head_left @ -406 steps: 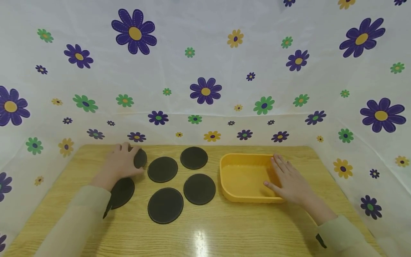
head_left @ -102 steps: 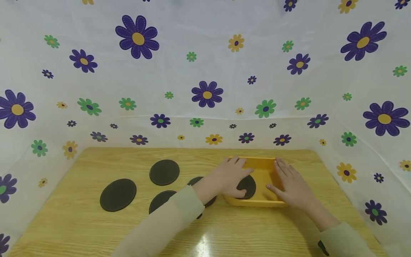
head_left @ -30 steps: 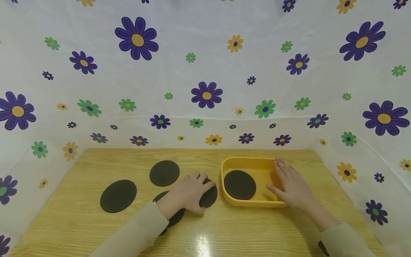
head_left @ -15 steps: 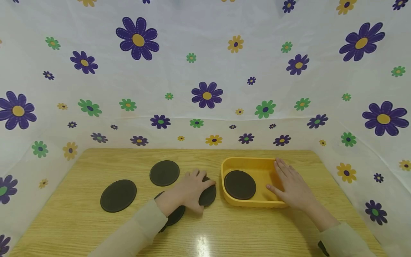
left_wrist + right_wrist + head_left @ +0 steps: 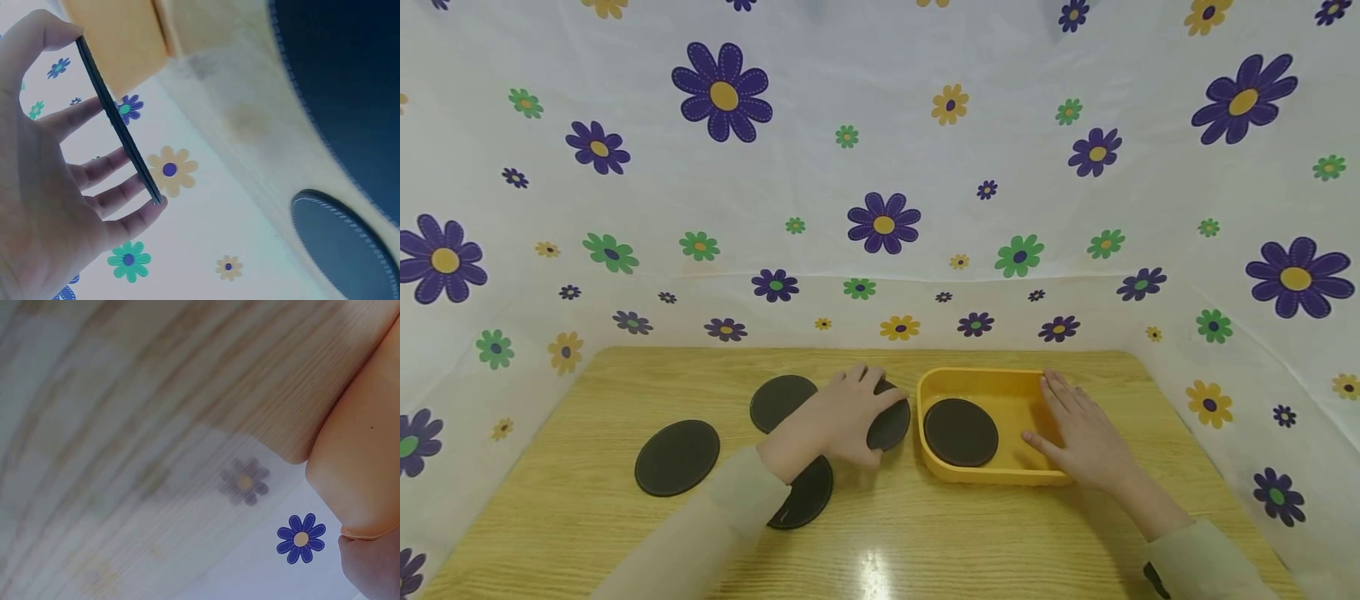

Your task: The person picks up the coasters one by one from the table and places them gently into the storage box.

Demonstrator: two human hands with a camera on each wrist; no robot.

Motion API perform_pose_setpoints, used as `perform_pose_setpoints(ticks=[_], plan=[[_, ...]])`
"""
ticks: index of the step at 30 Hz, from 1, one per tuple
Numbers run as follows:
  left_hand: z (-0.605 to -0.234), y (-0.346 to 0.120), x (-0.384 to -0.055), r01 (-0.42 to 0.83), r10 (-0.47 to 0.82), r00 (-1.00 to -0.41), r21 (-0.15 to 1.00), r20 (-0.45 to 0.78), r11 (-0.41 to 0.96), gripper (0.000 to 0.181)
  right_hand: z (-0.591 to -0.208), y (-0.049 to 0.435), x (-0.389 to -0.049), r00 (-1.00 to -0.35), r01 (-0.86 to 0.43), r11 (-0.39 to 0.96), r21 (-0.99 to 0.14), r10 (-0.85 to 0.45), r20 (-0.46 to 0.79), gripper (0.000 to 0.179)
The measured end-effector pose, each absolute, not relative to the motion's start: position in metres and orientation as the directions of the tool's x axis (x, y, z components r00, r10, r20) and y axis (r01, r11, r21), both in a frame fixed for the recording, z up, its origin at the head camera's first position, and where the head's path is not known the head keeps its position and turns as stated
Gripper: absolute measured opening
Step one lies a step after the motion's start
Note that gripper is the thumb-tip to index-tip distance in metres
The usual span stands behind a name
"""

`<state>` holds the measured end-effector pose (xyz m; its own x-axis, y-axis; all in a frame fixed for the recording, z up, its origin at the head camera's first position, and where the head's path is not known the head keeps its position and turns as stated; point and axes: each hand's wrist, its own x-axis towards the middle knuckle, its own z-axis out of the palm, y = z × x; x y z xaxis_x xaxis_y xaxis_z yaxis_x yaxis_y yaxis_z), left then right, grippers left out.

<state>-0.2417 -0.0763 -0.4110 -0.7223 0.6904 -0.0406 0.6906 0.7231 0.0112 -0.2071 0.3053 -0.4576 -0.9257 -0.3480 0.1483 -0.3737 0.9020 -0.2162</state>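
Observation:
My left hand point(image 5: 850, 417) holds a round black coaster point(image 5: 889, 421) by its edges, thumb on one side and fingertips on the other. In the left wrist view this coaster point(image 5: 119, 122) appears edge-on, raised off the table. It is just left of a yellow rectangular tray point(image 5: 992, 477). Another black coaster point(image 5: 961, 432) lies flat in the tray's left half. My right hand point(image 5: 1086, 433) rests over the tray's right rim, its fingers straight and the thumb inside. The right wrist view catches the tray's outer wall point(image 5: 362, 437) and a bit of the hand.
Three black coasters lie on the wooden table point(image 5: 625, 533): one at the far left point(image 5: 677, 458), one at the back point(image 5: 778, 400) and one nearer point(image 5: 811, 496), the last two partly hidden by my left arm. Behind hangs a white flowered cloth point(image 5: 805, 175).
My left hand has lifted the coaster beside the tray off the table. Earlier it carried other coasters from the left, setting one down in the tray. The right hand stays on the rim.

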Motion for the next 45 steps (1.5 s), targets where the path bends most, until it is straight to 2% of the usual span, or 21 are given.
perform_pose_setpoints(ticks=[13,24,35,45], plan=[[-0.393,-0.051,-0.253,0.703,0.704,-0.71,-0.042,0.019,0.71,0.086,-0.458,0.305,-0.207,-0.928,-0.368,0.906,-0.211,-0.342,0.15,0.094],[-0.383,-0.013,-0.26,0.729,0.728,-0.684,-0.071,-0.034,0.681,0.087,-0.455,0.303,-0.206,-0.935,-0.352,0.904,-0.242,-0.329,0.132,0.094],[-0.397,0.024,-0.263,0.762,0.757,-0.647,-0.097,-0.084,0.64,0.088,-0.455,0.303,-0.207,-0.935,-0.353,0.909,-0.222,-0.331,0.129,0.095],[-0.41,0.041,-0.265,0.774,0.767,-0.63,-0.177,-0.119,0.608,0.089,-0.455,0.303,-0.206,-0.931,-0.36,0.909,-0.211,-0.335,0.142,0.095]])
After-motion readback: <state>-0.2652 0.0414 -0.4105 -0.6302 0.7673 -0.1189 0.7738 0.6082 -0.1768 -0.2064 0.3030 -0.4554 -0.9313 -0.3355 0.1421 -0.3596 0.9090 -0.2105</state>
